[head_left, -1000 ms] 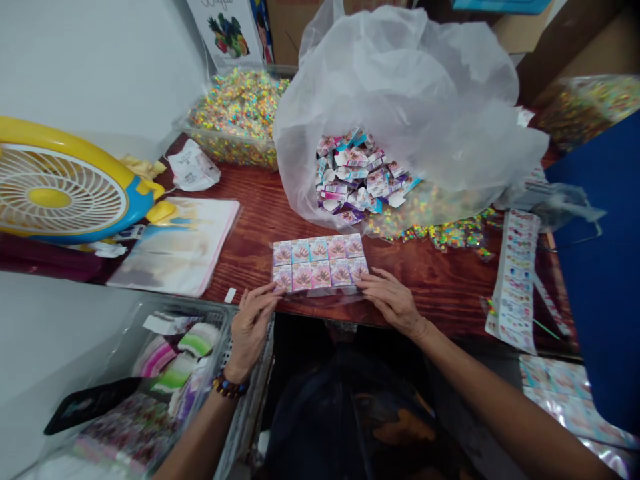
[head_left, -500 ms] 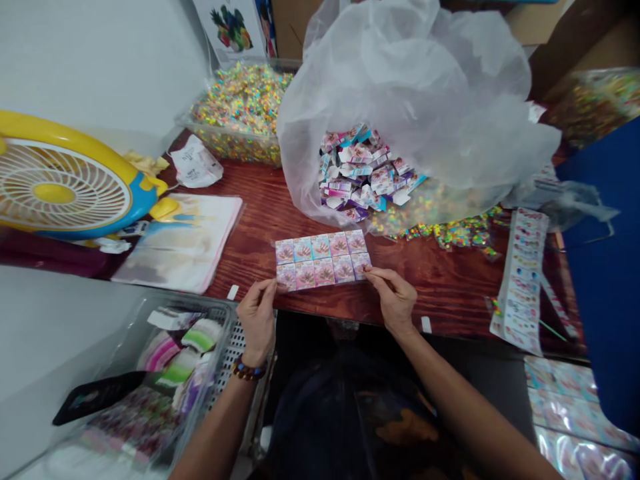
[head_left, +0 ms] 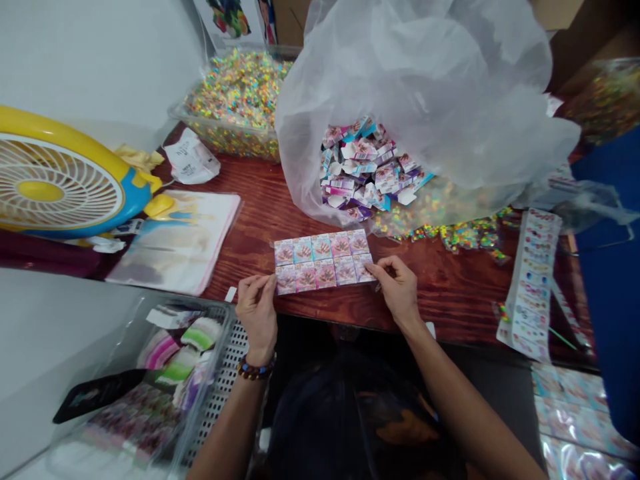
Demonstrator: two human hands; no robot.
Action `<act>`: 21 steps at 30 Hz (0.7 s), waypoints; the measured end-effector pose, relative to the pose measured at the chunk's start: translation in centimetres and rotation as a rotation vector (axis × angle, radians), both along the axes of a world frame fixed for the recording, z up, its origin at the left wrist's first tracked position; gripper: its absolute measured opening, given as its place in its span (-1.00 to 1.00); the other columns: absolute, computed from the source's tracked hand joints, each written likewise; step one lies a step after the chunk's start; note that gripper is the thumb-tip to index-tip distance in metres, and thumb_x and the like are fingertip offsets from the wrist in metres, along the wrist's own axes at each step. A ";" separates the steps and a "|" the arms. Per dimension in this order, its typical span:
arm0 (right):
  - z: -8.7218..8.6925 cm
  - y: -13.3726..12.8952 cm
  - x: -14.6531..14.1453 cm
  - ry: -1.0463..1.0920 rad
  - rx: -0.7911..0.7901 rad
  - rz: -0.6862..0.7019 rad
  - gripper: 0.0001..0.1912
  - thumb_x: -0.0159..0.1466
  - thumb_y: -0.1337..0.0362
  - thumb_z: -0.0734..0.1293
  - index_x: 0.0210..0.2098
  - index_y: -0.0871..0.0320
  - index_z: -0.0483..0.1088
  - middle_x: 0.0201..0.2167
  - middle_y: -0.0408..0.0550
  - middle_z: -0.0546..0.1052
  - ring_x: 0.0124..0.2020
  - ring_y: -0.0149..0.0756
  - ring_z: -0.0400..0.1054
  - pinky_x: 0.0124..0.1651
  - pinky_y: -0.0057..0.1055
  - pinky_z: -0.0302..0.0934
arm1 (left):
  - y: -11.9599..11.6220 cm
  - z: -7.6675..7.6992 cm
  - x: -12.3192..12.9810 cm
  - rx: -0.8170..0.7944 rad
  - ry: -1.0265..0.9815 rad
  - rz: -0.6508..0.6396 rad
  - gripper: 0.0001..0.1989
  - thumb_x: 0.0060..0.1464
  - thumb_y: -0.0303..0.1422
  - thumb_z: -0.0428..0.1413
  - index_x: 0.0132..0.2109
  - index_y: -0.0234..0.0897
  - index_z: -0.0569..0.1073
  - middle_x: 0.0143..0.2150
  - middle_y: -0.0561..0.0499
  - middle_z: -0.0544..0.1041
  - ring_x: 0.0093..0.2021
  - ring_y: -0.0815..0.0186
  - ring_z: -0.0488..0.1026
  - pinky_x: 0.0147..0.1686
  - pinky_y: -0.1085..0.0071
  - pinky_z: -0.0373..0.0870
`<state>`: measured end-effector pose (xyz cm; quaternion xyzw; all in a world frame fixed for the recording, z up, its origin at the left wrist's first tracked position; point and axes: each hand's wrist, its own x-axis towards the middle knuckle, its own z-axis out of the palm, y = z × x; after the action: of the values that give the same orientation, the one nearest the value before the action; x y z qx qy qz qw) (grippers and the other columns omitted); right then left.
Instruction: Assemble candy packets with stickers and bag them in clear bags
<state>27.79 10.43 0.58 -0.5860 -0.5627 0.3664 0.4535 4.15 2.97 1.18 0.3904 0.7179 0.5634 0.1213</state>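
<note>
Cardboard sheet point(head_left: 324, 261) between left hand point(head_left: 257, 317) and right hand point(head_left: 397, 290), near table edge point(head_left: 330, 316)

wall: white plaster point(head_left: 90, 67) | table: red-brown varnished wood point(head_left: 450, 300) | behind: poster point(head_left: 225, 17), cardboard box point(head_left: 287, 20) | right: blue panel point(head_left: 610, 300) | left: yellow-blue electric fan point(head_left: 60, 180)

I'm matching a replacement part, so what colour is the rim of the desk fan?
The rim of the desk fan is bright yellow, best seen in the head view.

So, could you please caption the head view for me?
Left hand and right hand hold a printed sheet on a wooden table.
</note>
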 end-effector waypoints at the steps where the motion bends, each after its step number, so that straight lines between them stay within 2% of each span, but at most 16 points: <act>1: -0.1 0.1 0.0 0.004 -0.019 0.005 -0.71 0.12 0.09 0.37 -0.53 0.16 0.29 -0.58 -0.25 0.26 -0.55 -0.45 0.11 -0.48 -0.49 0.04 | 0.2 0.0 -0.1 -0.002 -0.001 -0.010 -0.88 0.02 -0.31 0.16 -0.33 -0.26 0.52 -0.34 0.05 0.44 -0.28 0.36 0.39 -0.20 0.41 0.33; 8: -0.8 1.0 0.5 0.054 -0.101 0.115 -0.62 0.23 0.07 0.24 -0.60 0.16 0.18 -0.64 -0.27 0.11 -0.58 -0.47 0.01 -0.50 -0.51 -0.06 | 1.1 -0.2 -0.8 -0.061 -0.100 -0.015 -0.85 0.00 -0.30 0.17 -0.32 -0.28 0.42 -0.43 0.12 0.39 -0.42 0.43 0.33 -0.37 0.50 0.28; 13: -1.4 1.7 0.6 -0.113 -0.138 0.136 -0.58 0.28 0.05 0.15 -0.62 0.13 0.09 -0.66 -0.27 0.07 -0.59 -0.46 -0.02 -0.53 -0.51 -0.09 | 1.5 -0.7 -1.5 -0.191 -0.028 -0.068 -0.84 0.06 -0.26 0.11 -0.34 -0.27 0.37 -0.43 0.11 0.38 -0.41 0.40 0.33 -0.36 0.49 0.27; 16: -1.4 1.8 0.4 -0.245 -0.109 0.124 -0.62 0.32 0.09 0.09 -0.58 0.12 0.14 -0.65 -0.24 0.18 -0.57 -0.42 0.06 -0.50 -0.49 -0.05 | 1.7 -1.0 -1.9 -0.236 0.001 -0.106 -0.82 0.10 -0.27 0.06 -0.18 -0.25 0.39 -0.41 0.09 0.39 -0.38 0.37 0.36 -0.34 0.46 0.28; 18: -1.3 1.7 0.2 -0.321 -0.104 0.122 -0.65 0.33 0.13 0.07 -0.55 0.11 0.15 -0.64 -0.22 0.22 -0.57 -0.40 0.11 -0.48 -0.47 -0.03 | 1.9 -1.2 -2.2 -0.279 0.029 -0.151 -0.71 0.13 -0.30 0.03 0.01 -0.23 0.33 -0.38 0.07 0.41 -0.37 0.34 0.38 -0.31 0.43 0.30; 21: -1.1 2.0 0.3 -0.425 -0.108 0.150 -0.69 0.33 0.19 0.04 -0.52 0.09 0.15 -0.64 -0.20 0.26 -0.58 -0.36 0.17 -0.48 -0.45 -0.03 | 2.4 -1.0 -2.8 -0.363 0.099 -0.262 -0.62 0.16 -0.34 -0.03 0.13 -0.23 0.25 -0.20 -0.04 0.47 -0.20 0.27 0.43 -0.15 0.34 0.32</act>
<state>28.07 12.38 -0.54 -0.6299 -0.6672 0.2971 0.2644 1.38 5.37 0.13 0.4792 0.7558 0.3846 0.2264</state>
